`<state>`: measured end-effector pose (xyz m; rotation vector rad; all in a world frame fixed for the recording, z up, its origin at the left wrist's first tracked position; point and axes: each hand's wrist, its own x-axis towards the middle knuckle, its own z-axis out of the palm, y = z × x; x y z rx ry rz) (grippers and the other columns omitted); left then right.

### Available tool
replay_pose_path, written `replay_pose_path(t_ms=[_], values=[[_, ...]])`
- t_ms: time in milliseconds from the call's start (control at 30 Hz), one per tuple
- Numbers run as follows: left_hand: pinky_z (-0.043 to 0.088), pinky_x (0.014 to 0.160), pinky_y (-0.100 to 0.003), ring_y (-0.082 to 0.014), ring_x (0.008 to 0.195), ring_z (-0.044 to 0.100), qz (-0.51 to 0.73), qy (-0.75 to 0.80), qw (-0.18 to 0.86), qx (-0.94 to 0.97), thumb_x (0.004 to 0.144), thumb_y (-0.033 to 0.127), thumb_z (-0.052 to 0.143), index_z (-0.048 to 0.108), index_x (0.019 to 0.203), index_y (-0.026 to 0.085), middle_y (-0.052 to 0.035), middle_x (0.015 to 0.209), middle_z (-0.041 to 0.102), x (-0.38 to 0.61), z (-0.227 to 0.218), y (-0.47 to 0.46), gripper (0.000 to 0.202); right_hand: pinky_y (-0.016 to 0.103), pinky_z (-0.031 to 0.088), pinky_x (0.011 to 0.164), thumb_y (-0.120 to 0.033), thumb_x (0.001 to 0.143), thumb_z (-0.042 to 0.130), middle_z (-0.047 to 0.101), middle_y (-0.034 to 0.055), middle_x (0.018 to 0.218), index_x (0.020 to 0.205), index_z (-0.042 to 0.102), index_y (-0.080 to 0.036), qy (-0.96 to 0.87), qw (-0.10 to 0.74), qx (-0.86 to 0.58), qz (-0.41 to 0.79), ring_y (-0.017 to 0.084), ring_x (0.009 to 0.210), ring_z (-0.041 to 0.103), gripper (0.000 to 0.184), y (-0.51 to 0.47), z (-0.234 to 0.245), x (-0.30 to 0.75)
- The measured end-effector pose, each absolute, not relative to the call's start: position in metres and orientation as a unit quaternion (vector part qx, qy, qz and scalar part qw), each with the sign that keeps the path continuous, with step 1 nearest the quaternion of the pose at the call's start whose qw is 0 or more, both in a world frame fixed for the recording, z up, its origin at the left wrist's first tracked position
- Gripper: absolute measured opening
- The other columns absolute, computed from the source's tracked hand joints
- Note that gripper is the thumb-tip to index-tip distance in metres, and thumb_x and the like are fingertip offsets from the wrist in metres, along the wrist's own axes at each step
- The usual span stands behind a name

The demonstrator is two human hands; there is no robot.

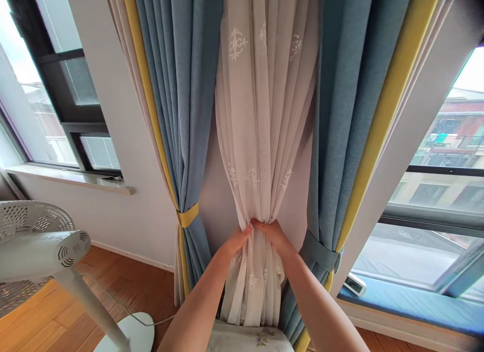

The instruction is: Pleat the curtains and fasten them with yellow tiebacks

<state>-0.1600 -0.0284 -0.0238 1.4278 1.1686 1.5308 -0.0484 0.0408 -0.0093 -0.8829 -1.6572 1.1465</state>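
Holding sheer curtain (257, 115) bunched between left hand (236, 241) and right hand (274, 236).

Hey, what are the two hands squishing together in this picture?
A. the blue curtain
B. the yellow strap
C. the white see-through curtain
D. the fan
C. The left hand and the right hand both grip the gathered folds of the white see-through curtain.

Fan (38, 241) blocks L, blue drapes (177, 90) flank sheer (260, 115)
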Motion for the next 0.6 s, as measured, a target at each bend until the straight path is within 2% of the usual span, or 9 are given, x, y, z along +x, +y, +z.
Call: replay_pose_path(t_ms=[100,200,267,333,433,500,600], values=[[0.039,0.093,-0.039,-0.0261,0.113,0.046,0.569,0.466,0.317,0.598,0.061,0.046,0.068,0.051,0.111,0.021,-0.0101,0.113,0.056,-0.152,-0.025,-0.034,0.059,0.043,0.045,0.085,-0.038,0.057,0.068,0.064,0.0083,0.102,0.108,0.057,-0.018,-0.682,0.418,-0.328,0.502,0.026,0.097,0.058,0.056,0.044,-0.001,-0.041],[0.035,0.095,-0.044,-0.0281,0.113,0.044,0.565,0.557,0.226,0.565,0.052,0.036,0.075,0.046,0.114,0.021,-0.0109,0.118,0.051,-0.141,-0.029,-0.030,0.071,0.043,0.045,0.084,-0.035,0.051,0.072,0.066,0.0066,0.095,0.102,0.061,-0.020,-0.726,0.370,-0.328,0.478,0.027,0.094,0.058,0.054,0.049,0.008,-0.035],[0.032,0.096,-0.046,-0.0292,0.113,0.043,0.565,0.594,0.183,0.543,0.048,0.033,0.077,0.043,0.115,0.020,-0.0111,0.117,0.050,-0.132,-0.031,-0.024,0.076,0.041,0.045,0.083,-0.035,0.049,0.073,0.067,0.0056,0.091,0.096,0.063,-0.022,-0.760,0.360,-0.347,0.415,0.027,0.093,0.058,0.050,0.052,0.013,-0.032],[0.034,0.094,-0.044,-0.0276,0.112,0.044,0.575,0.576,0.183,0.551,0.048,0.031,0.077,0.041,0.116,0.020,-0.0106,0.117,0.050,-0.125,-0.033,-0.018,0.078,0.040,0.045,0.081,-0.038,0.050,0.072,0.067,0.0073,0.090,0.091,0.065,-0.022,-0.793,0.340,-0.397,0.312,0.029,0.093,0.058,0.044,0.054,0.017,-0.031],[0.039,0.091,-0.037,-0.0235,0.109,0.047,0.599,0.520,0.204,0.574,0.052,0.026,0.075,0.038,0.118,0.020,-0.0108,0.120,0.048,-0.120,-0.032,-0.010,0.076,0.037,0.045,0.075,-0.043,0.059,0.066,0.067,0.0094,0.088,0.087,0.067,-0.021,-0.844,0.242,-0.451,0.160,0.030,0.091,0.058,0.036,0.050,0.021,-0.032],[0.040,0.090,-0.036,-0.0230,0.108,0.047,0.609,0.525,0.191,0.563,0.054,0.023,0.073,0.038,0.117,0.018,-0.0113,0.118,0.049,-0.120,-0.030,-0.007,0.072,0.034,0.045,0.071,-0.044,0.066,0.059,0.067,0.0078,0.085,0.086,0.067,-0.022,-0.870,0.186,-0.442,0.113,0.028,0.089,0.059,0.031,0.046,0.024,-0.032],[0.043,0.086,-0.038,-0.0228,0.103,0.052,0.608,0.546,0.188,0.545,0.058,0.020,0.069,0.042,0.113,0.018,-0.0104,0.113,0.053,-0.121,-0.027,-0.006,0.061,0.030,0.044,0.066,-0.044,0.071,0.054,0.067,0.0065,0.084,0.086,0.067,-0.022,-0.886,0.171,-0.422,0.091,0.026,0.087,0.060,0.029,0.040,0.030,-0.030]])
